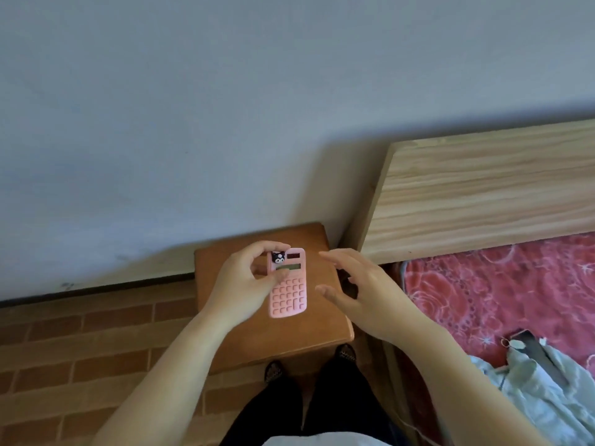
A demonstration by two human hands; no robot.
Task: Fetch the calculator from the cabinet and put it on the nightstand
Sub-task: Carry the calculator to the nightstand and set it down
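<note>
The left hand grips a pink rectangular plastic calculator over the brown wooden nightstand — brick-pattern floor, grey wall, bed with red blanket beside it. The right hand hovers spread, empty.

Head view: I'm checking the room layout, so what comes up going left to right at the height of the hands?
Brick-pattern floor → left hand → pink calculator, held by that hand over the brown nightstand → open right hand → red patterned bedspread.
</note>
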